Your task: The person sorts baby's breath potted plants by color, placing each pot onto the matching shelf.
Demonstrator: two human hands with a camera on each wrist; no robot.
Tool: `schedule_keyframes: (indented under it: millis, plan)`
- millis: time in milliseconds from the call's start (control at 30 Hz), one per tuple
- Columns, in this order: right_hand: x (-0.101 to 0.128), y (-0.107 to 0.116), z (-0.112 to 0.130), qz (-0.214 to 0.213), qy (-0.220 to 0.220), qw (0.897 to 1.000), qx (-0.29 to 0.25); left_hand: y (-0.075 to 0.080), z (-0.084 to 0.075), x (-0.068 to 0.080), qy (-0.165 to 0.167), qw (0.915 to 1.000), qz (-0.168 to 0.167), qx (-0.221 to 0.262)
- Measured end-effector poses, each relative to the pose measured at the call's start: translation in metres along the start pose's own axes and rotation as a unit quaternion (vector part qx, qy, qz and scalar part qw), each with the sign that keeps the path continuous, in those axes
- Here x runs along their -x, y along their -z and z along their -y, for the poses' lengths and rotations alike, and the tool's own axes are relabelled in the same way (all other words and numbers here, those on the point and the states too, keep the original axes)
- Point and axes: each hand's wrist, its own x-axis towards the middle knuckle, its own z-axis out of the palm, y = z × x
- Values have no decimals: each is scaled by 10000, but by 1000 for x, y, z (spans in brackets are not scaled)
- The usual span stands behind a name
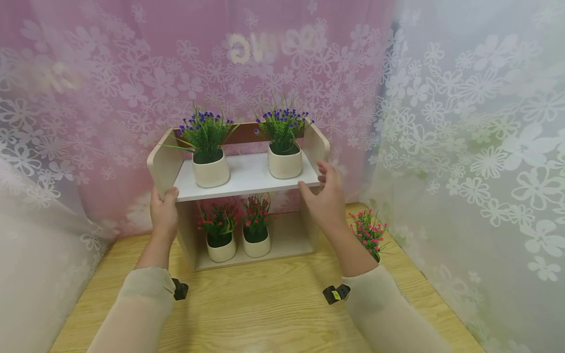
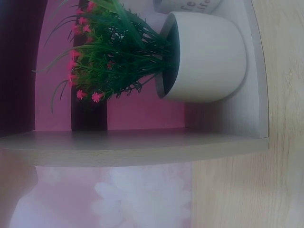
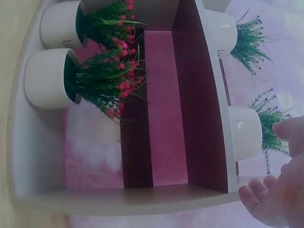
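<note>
A small two-tier wooden shelf (image 1: 247, 186) stands on the table. My left hand (image 1: 164, 213) grips its left side panel near the upper board, thumb at the front edge; in the left wrist view only a blurred part of that hand (image 2: 16, 183) shows. My right hand (image 1: 327, 198) is at the right side panel, fingers spread and loosely bent, thumb near the upper board's front corner. On the upper board are two cream pots with purple flowers (image 1: 211, 171) (image 1: 285, 164). Two cream pots with red-pink flowers (image 1: 221, 250) (image 1: 256, 243) occupy the lower level.
Another plant with pink flowers (image 1: 370, 230) stands on the table right of the shelf, partly behind my right forearm. Wood-grain tabletop (image 1: 251, 309) extends in front. Pink floral curtain (image 1: 194, 59) hangs behind, and a pale floral curtain (image 1: 476, 147) is on the right.
</note>
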Motion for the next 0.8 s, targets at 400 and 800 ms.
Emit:
schedule_keyframes:
  millis: [400, 800]
  plan:
    - [42, 20, -19, -430, 99, 9990, -5, -1, 0, 0, -4, 9997, 58, 254]
    - [74, 54, -37, -506, -578, 9970, 40, 0, 0, 1, -16, 9997, 77, 240]
